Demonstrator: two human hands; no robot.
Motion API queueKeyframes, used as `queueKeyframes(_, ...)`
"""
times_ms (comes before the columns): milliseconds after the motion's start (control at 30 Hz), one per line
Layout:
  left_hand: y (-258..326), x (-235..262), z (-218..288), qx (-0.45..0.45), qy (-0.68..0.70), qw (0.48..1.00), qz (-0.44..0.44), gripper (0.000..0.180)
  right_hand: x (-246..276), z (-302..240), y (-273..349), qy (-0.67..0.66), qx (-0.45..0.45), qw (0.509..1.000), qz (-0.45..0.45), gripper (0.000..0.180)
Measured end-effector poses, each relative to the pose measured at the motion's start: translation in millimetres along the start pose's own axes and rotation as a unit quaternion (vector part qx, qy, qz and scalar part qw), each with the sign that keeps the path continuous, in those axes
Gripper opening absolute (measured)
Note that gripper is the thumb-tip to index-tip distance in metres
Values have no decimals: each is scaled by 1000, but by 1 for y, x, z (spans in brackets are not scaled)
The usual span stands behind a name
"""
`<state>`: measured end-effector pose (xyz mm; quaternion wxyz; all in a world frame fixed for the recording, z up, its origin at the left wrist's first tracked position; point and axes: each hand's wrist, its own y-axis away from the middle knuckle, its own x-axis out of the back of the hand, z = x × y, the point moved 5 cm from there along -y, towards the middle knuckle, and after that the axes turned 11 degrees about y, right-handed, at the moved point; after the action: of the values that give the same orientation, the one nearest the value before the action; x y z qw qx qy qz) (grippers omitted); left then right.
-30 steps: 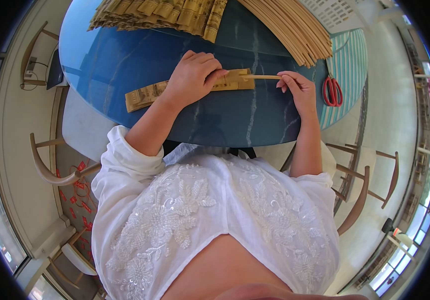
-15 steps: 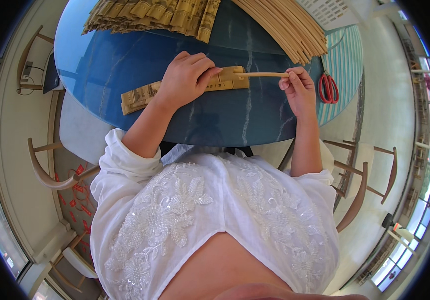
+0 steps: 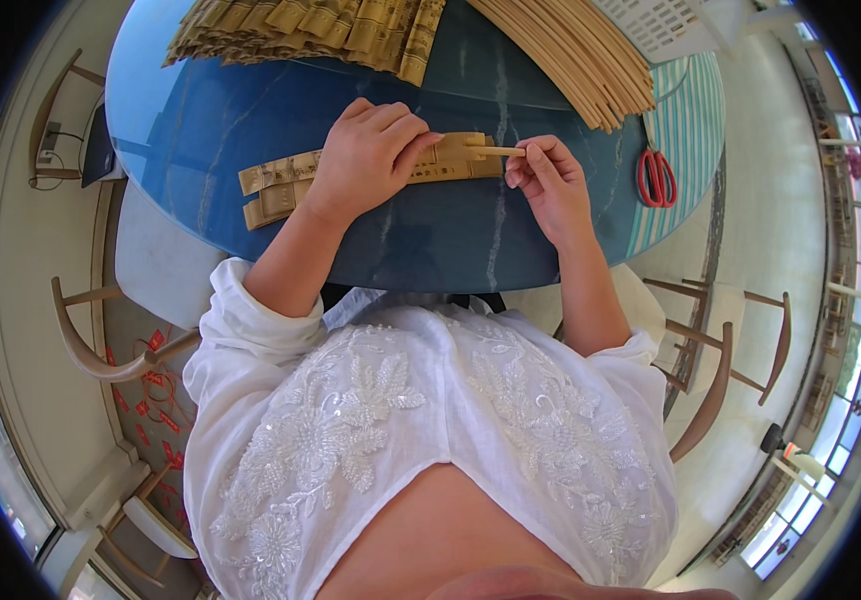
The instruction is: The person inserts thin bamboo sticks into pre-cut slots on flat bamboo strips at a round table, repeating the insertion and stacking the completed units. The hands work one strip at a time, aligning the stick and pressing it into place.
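Note:
My left hand (image 3: 369,158) lies over a long gold-brown paper sleeve (image 3: 279,172), its thumb and fingers closed on it near the right end. A pale wooden chopstick (image 3: 503,151) runs into that open end, with only a short length showing. My right hand (image 3: 554,188) pinches the chopstick's outer end between thumb and fingertips. Beneath the held sleeve lie more gold-brown sleeves (image 3: 269,210), flat on the table. How many are stacked there is hidden by my left hand and forearm.
Gold-brown sleeves lie in a large pile (image 3: 321,35) at the far left of the dark blue marbled table (image 3: 431,235). Loose chopsticks (image 3: 576,65) are heaped at the far right, beside a white perforated basket (image 3: 661,25). Red-handled scissors (image 3: 657,180) rest on a striped cloth (image 3: 696,130).
My right hand has moved left, and the chopstick has slid further into the sleeve. At its left end the held sleeve has shifted away from the one underneath.

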<state>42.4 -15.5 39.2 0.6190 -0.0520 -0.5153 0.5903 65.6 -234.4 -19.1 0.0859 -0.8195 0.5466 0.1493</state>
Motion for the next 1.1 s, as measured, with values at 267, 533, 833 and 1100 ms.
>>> queueKeyframes(267,0,-5,14,-41,-20,999,9,15,2,2,0,29,-10,999,-26,10)
queueKeyframes(533,3,-11,27,-60,-39,997,-17,14,-8,5,0,123,-34,990,-56,14)
queueKeyframes(833,4,-14,31,-78,-105,991,-21,14,-9,5,-3,195,-15,979,-59,15)
queueKeyframes(1100,4,-6,11,-33,-69,997,-22,13,3,-4,1,272,65,959,39,15)
